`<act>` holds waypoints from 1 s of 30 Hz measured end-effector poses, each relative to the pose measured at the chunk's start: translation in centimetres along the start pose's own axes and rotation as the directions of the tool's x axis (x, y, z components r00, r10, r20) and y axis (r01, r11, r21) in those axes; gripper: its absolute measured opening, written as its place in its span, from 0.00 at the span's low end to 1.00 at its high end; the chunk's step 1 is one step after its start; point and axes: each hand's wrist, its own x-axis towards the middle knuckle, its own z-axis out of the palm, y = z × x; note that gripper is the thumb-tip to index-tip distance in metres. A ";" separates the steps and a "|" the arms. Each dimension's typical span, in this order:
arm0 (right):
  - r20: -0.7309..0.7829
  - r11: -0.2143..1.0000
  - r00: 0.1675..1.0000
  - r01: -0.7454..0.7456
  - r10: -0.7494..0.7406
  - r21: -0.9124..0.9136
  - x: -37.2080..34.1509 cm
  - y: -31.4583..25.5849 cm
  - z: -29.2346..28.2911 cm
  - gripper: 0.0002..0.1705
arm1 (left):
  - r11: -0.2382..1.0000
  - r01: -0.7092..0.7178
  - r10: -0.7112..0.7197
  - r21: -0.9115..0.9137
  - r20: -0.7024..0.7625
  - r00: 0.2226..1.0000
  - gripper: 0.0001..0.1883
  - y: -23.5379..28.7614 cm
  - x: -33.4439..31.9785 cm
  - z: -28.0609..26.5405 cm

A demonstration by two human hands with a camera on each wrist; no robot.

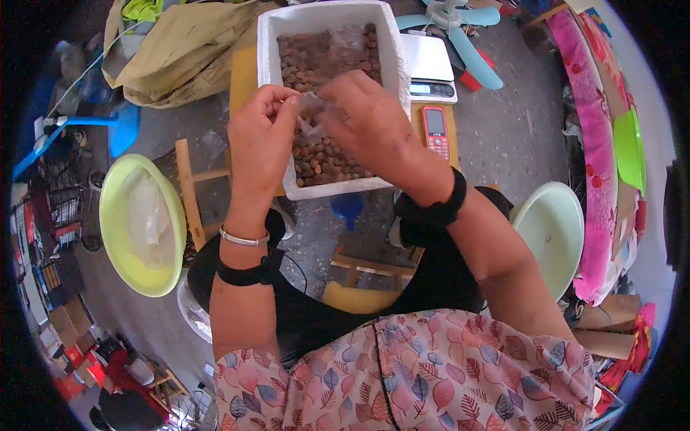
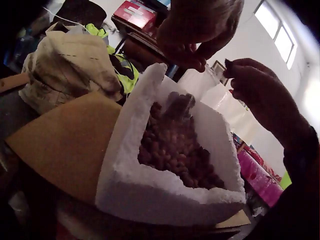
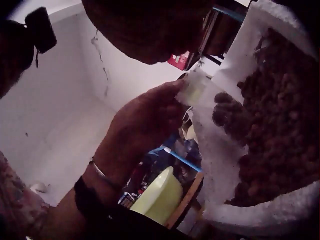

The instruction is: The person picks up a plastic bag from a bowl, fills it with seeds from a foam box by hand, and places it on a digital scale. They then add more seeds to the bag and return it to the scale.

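Observation:
My left hand (image 1: 260, 136) pinches a small clear plastic bag (image 1: 310, 108) between thumb and fingers, over a white foam box (image 1: 269, 54). Small brown nut-like pieces (image 1: 323, 164) fill the bottom of the box. Blurred by motion, my right hand (image 1: 381, 128) is at the bag's right side with bent fingers; I cannot tell if it grips the plastic. In the right wrist view the bag (image 3: 194, 89) hangs at the left fingertips. Another clear bag (image 2: 180, 105) with pieces in it lies on the heap at the box's far end.
Right of the box are a white scale (image 1: 430, 61) and a red phone (image 1: 435, 133). A yellow-green basin (image 1: 115, 237) holding clear plastic stands at left, a pale green basin (image 1: 568, 237) at right. A blue-bladed fan (image 1: 474, 61) lies beyond the scale.

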 end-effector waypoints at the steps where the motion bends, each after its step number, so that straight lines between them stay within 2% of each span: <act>1: -0.003 0.999 1.000 -0.024 0.024 -0.040 -0.1 0.3 0.1 0.17 | 1.000 -0.008 0.008 0.016 0.015 1.000 0.08 0.1 -0.1 0.1; 4: -0.042 0.998 0.998 -0.035 0.037 0.045 0.4 1.3 -0.2 0.15 | 0.997 -0.032 0.026 0.070 0.084 0.996 0.08 0.9 -0.3 0.2; 8: 0.081 0.981 0.986 -0.157 0.149 0.116 -0.3 2.6 0.6 0.12 | 0.989 -0.128 0.110 0.076 0.204 0.973 0.08 0.1 -0.2 0.4; 11: 0.087 0.967 0.972 -0.228 0.219 0.115 -0.1 2.6 0.6 0.11 | 0.995 -0.096 0.091 0.019 0.158 0.983 0.09 0.3 -0.4 0.7; 14: 0.085 0.947 0.947 -0.315 0.309 0.071 0.0 2.5 -0.2 0.11 | 0.995 -0.086 0.080 0.054 0.104 0.991 0.13 -0.2 -0.4 0.7; 17: 0.072 0.934 0.932 -0.357 0.355 0.029 -0.2 3.2 -0.5 0.12 | 0.980 0.088 -0.118 0.180 0.167 0.979 0.17 0.5 -0.9 1.0; 20: 0.048 0.923 0.922 -0.385 0.385 0.003 -0.3 3.2 -0.9 0.12 | 0.983 0.108 -0.142 0.152 0.239 0.960 0.17 -0.7 -1.0 2.1; 22: 0.023 0.927 0.927 -0.375 0.375 -0.003 -0.5 3.6 -1.0 0.12 | 0.989 0.061 -0.091 0.136 0.229 0.969 0.15 -1.3 -1.2 2.8; 25: 0.068 0.926 0.923 -0.377 0.379 -0.032 -0.6 3.6 -1.3 0.10 | 0.989 0.003 -0.034 0.151 0.201 0.979 0.11 -1.3 -1.0 3.2; 28: 0.080 0.937 0.934 -0.350 0.347 0.022 -1.1 3.6 -1.5 0.08 | 0.982 -0.069 0.036 0.173 0.190 0.981 0.08 -0.9 -1.0 3.2; 30: 0.112 0.955 0.949 -0.297 0.296 -0.006 -1.5 4.0 -1.8 0.08 | 0.976 -0.109 0.071 0.187 0.199 0.977 0.07 -0.5 -1.0 3.1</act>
